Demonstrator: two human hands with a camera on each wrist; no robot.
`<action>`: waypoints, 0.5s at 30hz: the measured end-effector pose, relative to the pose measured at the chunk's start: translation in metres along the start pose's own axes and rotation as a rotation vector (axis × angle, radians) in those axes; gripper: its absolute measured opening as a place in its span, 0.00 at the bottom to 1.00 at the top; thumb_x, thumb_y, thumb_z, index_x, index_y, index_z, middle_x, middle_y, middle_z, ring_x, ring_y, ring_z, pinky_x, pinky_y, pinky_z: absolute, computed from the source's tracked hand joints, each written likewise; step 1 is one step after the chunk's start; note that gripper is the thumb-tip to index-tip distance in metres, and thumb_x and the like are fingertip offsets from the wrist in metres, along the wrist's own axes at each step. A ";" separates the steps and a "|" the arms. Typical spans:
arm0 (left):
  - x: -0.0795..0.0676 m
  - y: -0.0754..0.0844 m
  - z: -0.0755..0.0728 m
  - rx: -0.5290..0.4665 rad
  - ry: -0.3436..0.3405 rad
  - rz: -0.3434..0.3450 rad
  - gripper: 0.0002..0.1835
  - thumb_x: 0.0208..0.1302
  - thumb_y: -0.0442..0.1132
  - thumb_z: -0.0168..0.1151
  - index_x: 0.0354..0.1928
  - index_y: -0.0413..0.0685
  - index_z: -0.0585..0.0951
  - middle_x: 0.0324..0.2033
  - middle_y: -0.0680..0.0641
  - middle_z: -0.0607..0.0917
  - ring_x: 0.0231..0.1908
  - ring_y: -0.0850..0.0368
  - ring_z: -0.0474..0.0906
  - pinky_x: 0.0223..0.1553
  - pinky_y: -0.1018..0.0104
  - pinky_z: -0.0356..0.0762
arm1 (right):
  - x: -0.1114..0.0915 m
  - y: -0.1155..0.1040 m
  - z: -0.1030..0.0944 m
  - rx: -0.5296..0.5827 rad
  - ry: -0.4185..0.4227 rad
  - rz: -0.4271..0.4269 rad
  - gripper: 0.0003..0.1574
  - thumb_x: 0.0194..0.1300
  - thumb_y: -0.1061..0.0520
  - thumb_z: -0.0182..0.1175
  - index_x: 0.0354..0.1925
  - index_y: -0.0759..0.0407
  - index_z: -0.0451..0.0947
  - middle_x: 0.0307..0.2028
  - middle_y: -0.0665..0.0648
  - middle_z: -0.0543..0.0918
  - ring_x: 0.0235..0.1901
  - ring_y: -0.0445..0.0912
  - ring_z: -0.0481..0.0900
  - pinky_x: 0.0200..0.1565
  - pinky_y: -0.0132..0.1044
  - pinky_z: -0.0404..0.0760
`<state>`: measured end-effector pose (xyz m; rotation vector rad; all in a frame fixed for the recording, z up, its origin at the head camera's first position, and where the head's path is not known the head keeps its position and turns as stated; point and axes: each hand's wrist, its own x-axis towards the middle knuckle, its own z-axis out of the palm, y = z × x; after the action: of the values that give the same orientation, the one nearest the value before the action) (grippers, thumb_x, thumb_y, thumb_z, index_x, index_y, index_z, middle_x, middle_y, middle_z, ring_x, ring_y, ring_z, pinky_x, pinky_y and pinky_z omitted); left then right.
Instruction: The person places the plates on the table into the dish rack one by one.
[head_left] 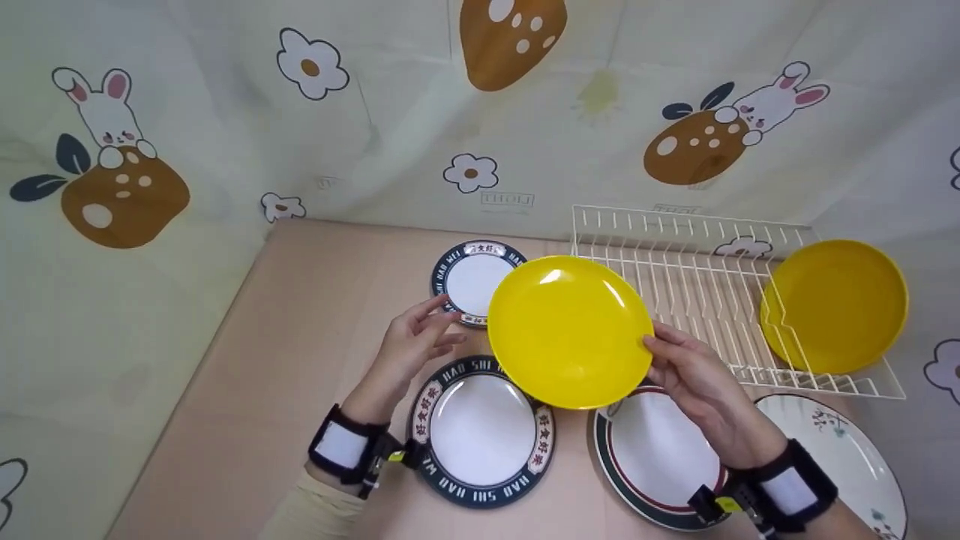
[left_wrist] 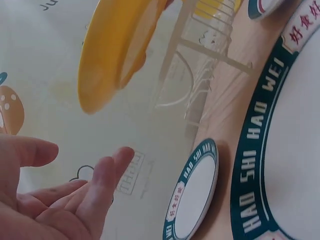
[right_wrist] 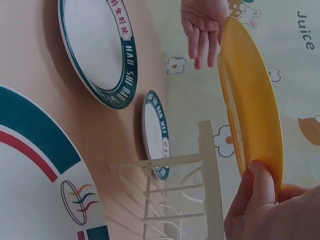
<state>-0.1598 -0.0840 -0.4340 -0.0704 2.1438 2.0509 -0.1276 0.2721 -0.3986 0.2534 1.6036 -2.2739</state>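
Note:
My right hand (head_left: pixel 694 390) pinches the right edge of a yellow plate (head_left: pixel 570 334), thumb on its face and fingers behind the rim. In the right wrist view the raised plate (right_wrist: pixel 252 105) is seen edge-on, above the table. My left hand (head_left: pixel 416 349) is just left of the plate, fingers loosely extended and holding nothing. The left wrist view shows a gap between the left fingers (left_wrist: pixel 102 185) and the plate (left_wrist: pixel 110 55). Partly behind the held plate lie a small dark-rimmed plate (head_left: pixel 476 283) and a larger one (head_left: pixel 484 431) with the same lettering.
A white wire dish rack (head_left: pixel 690 292) stands at the back right, with another yellow plate (head_left: pixel 836 307) upright in its right end. Below it on the table (head_left: pixel 300 315) are a green-and-red-rimmed plate (head_left: pixel 660 450) and a white floral plate (head_left: pixel 847 457). A patterned curtain (head_left: pixel 405 112) hangs behind.

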 end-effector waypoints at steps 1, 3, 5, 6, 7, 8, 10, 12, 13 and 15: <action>0.000 -0.002 -0.002 0.023 0.010 0.000 0.27 0.67 0.42 0.56 0.67 0.46 0.66 0.54 0.38 0.80 0.45 0.48 0.83 0.49 0.56 0.81 | -0.001 -0.001 -0.001 0.007 -0.001 -0.005 0.20 0.70 0.61 0.51 0.59 0.56 0.69 0.46 0.54 0.83 0.43 0.44 0.84 0.47 0.33 0.82; 0.000 -0.004 -0.006 0.091 0.031 0.002 0.28 0.67 0.41 0.56 0.68 0.46 0.65 0.55 0.39 0.79 0.49 0.47 0.81 0.52 0.56 0.80 | -0.002 -0.003 -0.004 0.024 -0.005 -0.017 0.15 0.70 0.61 0.51 0.53 0.53 0.74 0.46 0.54 0.83 0.43 0.44 0.84 0.47 0.34 0.82; -0.001 -0.006 -0.010 0.175 0.047 0.003 0.28 0.67 0.40 0.56 0.68 0.45 0.65 0.56 0.39 0.78 0.54 0.46 0.77 0.55 0.55 0.77 | -0.004 -0.006 -0.006 0.042 -0.011 -0.028 0.15 0.70 0.62 0.50 0.51 0.51 0.77 0.46 0.55 0.83 0.43 0.45 0.84 0.47 0.34 0.82; -0.002 -0.007 -0.012 0.216 0.051 -0.001 0.29 0.66 0.40 0.56 0.68 0.45 0.65 0.57 0.39 0.77 0.56 0.45 0.75 0.57 0.55 0.75 | -0.004 -0.007 -0.008 0.046 -0.013 -0.033 0.15 0.70 0.62 0.50 0.50 0.51 0.78 0.46 0.54 0.83 0.43 0.45 0.84 0.47 0.34 0.82; -0.003 -0.008 -0.014 0.257 0.055 -0.008 0.29 0.66 0.40 0.56 0.68 0.45 0.65 0.58 0.40 0.76 0.58 0.44 0.74 0.58 0.54 0.74 | -0.005 -0.008 -0.009 0.052 -0.016 -0.038 0.15 0.70 0.62 0.50 0.50 0.50 0.78 0.46 0.54 0.83 0.42 0.45 0.84 0.47 0.33 0.82; -0.003 -0.010 -0.017 0.300 0.056 -0.014 0.29 0.66 0.40 0.57 0.68 0.46 0.65 0.59 0.40 0.75 0.59 0.44 0.72 0.59 0.53 0.73 | -0.006 -0.009 -0.010 0.056 -0.019 -0.044 0.15 0.70 0.62 0.50 0.50 0.50 0.78 0.46 0.54 0.83 0.43 0.45 0.84 0.47 0.33 0.82; -0.005 -0.014 -0.020 0.386 0.050 -0.024 0.29 0.66 0.41 0.56 0.67 0.45 0.65 0.61 0.39 0.73 0.61 0.42 0.70 0.61 0.51 0.71 | -0.008 -0.011 -0.013 0.057 -0.020 -0.061 0.15 0.70 0.62 0.50 0.50 0.51 0.78 0.46 0.54 0.83 0.43 0.45 0.84 0.47 0.33 0.82; -0.005 -0.019 -0.024 0.459 0.041 -0.038 0.28 0.66 0.42 0.56 0.67 0.46 0.65 0.64 0.40 0.71 0.63 0.42 0.67 0.62 0.49 0.70 | -0.010 -0.014 -0.015 0.060 -0.022 -0.080 0.15 0.70 0.62 0.50 0.50 0.51 0.78 0.46 0.54 0.83 0.42 0.45 0.84 0.46 0.33 0.82; -0.006 -0.021 -0.025 0.491 0.038 -0.042 0.28 0.66 0.43 0.56 0.68 0.46 0.65 0.64 0.40 0.70 0.63 0.41 0.66 0.62 0.48 0.69 | -0.011 -0.015 -0.017 0.064 -0.021 -0.087 0.15 0.70 0.62 0.50 0.50 0.51 0.78 0.45 0.55 0.83 0.42 0.45 0.84 0.46 0.34 0.82; -0.007 -0.025 -0.028 0.546 0.030 -0.049 0.29 0.67 0.44 0.55 0.68 0.46 0.65 0.66 0.39 0.68 0.65 0.39 0.63 0.64 0.46 0.65 | -0.012 -0.017 -0.021 0.075 -0.024 -0.100 0.15 0.71 0.63 0.49 0.50 0.52 0.78 0.45 0.55 0.84 0.42 0.44 0.84 0.46 0.33 0.83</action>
<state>-0.1517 -0.1141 -0.4570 -0.0800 2.6051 1.3811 -0.1239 0.2989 -0.3862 0.1671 1.5532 -2.4066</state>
